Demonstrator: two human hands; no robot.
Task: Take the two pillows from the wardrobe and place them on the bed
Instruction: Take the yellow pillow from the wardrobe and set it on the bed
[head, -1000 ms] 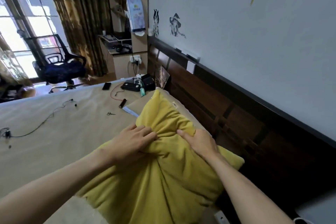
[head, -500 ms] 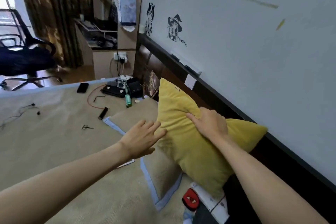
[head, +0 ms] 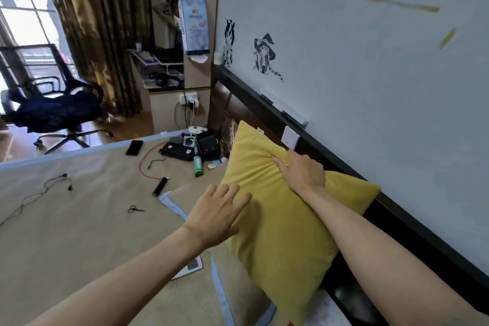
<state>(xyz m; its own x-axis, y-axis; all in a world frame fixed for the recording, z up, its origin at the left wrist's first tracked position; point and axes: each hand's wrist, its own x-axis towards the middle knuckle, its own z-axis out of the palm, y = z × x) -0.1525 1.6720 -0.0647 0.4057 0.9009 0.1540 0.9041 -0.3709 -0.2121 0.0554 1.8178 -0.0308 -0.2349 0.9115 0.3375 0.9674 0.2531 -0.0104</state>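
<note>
Square mustard-yellow fabric pillow (head: 277,219) propped against dark wooden headboard (head: 412,225), pinched by right hand (head: 301,172) grip; left hand (head: 217,216) splayed flat beside it.

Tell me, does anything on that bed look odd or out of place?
Yes. Small scissors lie loose on the bed sheet, with earphones, a phone and a green bottle scattered near the yellow pillow. Sharp, hard clutter seems odd on a bed.
</note>
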